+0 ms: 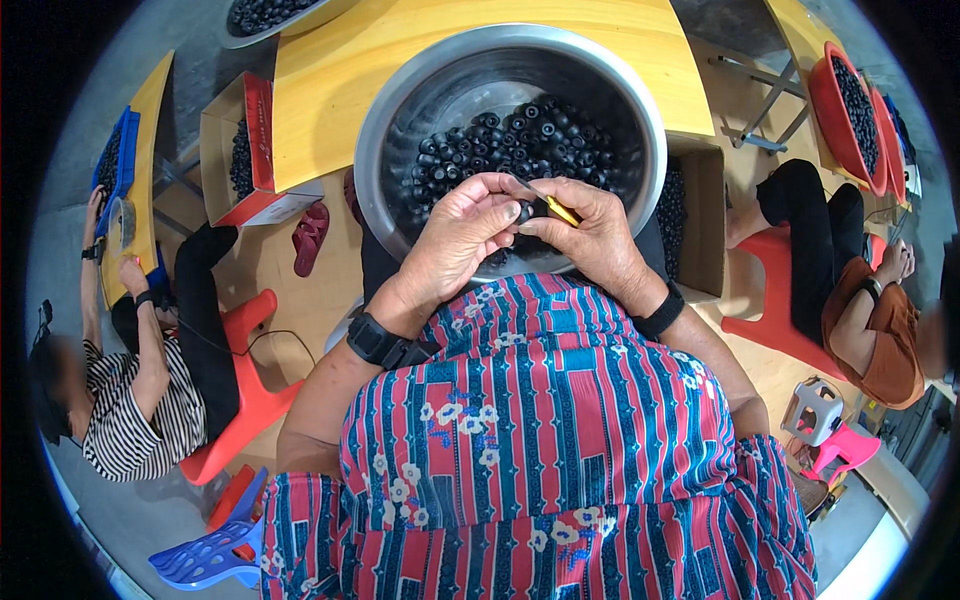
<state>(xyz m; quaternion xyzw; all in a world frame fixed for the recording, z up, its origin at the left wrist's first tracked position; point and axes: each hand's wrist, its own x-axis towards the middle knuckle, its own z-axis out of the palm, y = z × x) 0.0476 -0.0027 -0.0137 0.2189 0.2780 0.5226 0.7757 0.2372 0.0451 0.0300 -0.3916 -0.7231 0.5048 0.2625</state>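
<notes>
My left hand pinches a small round black part between thumb and fingers, over the near side of a wide metal basin. My right hand is closed on a small knife with a yellow handle. Its thin dark blade points left and reaches to the black part. Beneath both hands, the basin holds a heap of black ring-like parts, many with a hole in the middle. Where exactly the blade meets the part is too small to tell.
The basin sits against a yellow table. Cardboard boxes of black parts stand at left and right. Two people sit at either side, on red stools. A red basin of parts is at far right; a sandal lies on the floor.
</notes>
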